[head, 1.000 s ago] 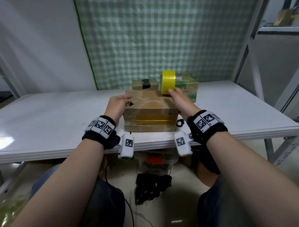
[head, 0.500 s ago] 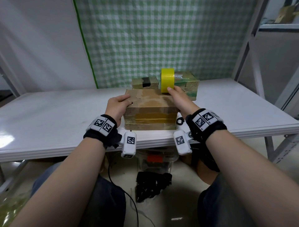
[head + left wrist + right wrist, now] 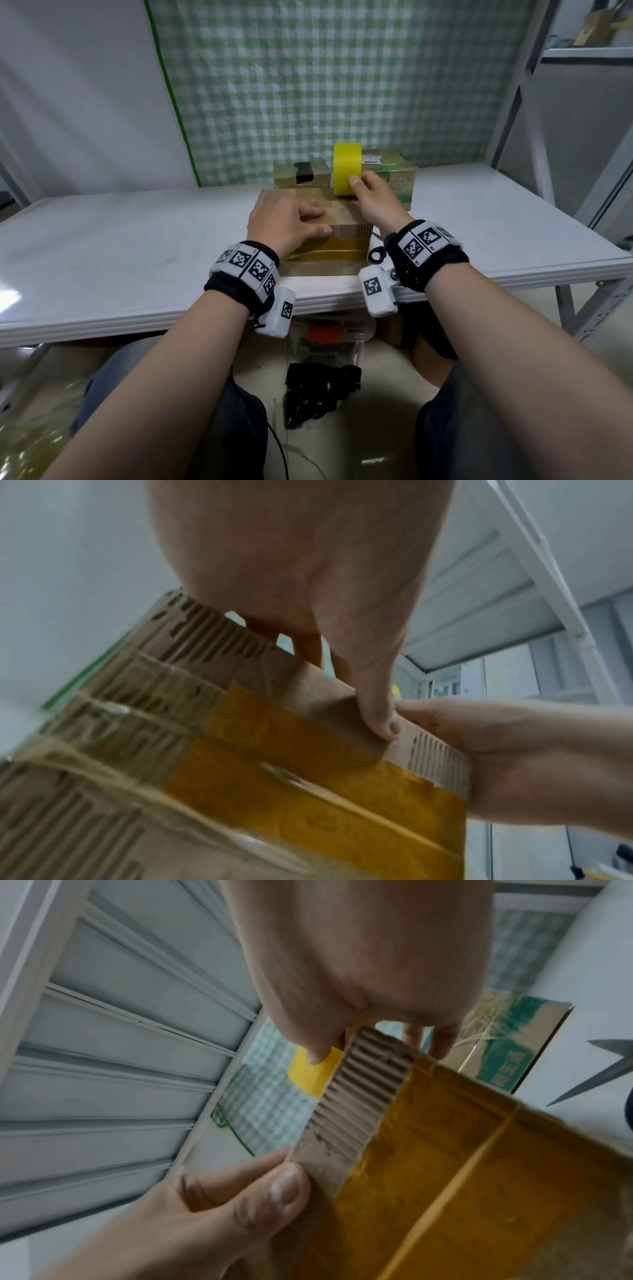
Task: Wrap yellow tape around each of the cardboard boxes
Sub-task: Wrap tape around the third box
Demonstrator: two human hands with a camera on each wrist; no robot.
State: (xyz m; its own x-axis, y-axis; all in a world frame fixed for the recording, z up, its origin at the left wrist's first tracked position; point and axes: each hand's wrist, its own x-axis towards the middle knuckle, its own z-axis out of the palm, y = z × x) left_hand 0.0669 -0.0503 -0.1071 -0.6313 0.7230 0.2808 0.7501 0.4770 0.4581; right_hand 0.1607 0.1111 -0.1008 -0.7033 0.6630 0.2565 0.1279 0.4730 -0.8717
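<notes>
A cardboard box (image 3: 349, 230) with yellow tape bands on its front face (image 3: 308, 791) sits at the table's near edge. My left hand (image 3: 287, 222) lies flat on its top, with the thumb (image 3: 385, 723) pressed over the front upper edge. My right hand (image 3: 374, 197) pinches the yellow tape roll (image 3: 346, 161), which stands on edge at the box's far right corner. The right wrist view shows my right hand's thumb on the roll (image 3: 313, 1079) and the taped box face (image 3: 462, 1177). The fingers behind the roll are hidden.
Two more boxes stand behind: a small one with black tape (image 3: 301, 174) and a larger one with green print (image 3: 397, 171). A black scissors handle (image 3: 376, 255) lies right of the box. A metal shelf frame (image 3: 513, 120) rises at the right. Bags and a container sit under the white table (image 3: 137, 246).
My left hand has moved from the box's left side onto its top, toward the front middle. My right hand still holds the roll at the far right corner.
</notes>
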